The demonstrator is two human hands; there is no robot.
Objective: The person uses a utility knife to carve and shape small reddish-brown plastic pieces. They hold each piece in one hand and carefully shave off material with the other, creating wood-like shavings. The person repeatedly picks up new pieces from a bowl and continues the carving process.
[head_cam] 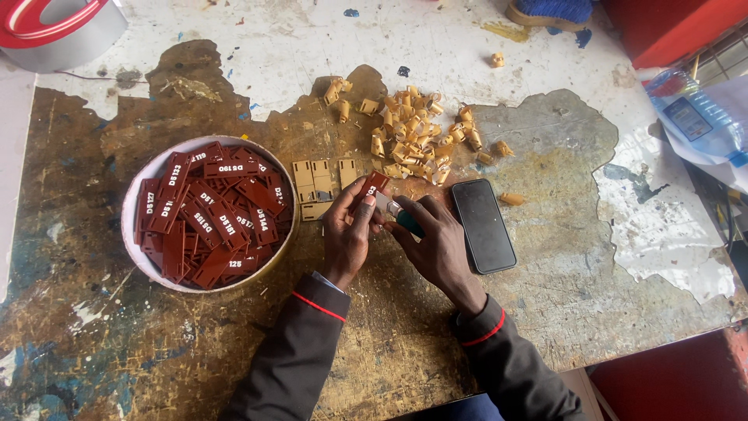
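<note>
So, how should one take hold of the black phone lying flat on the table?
Grip the phone by its two long edges, coming from above. It lies flat, screen up, so only the thin sides offer a hold. Its right side faces bare table; the right hand crowds the left edge.

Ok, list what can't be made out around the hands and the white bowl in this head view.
- Small tube in the right hand: its tip is hidden by the left hand.
- Dark red tag in the left hand: lower half covered by fingers.
- White bowl: lower tags buried under the top ones.
- Tan flat pieces: partly behind the left hand.
- Plastic bottle: cut off by the right edge.
</note>
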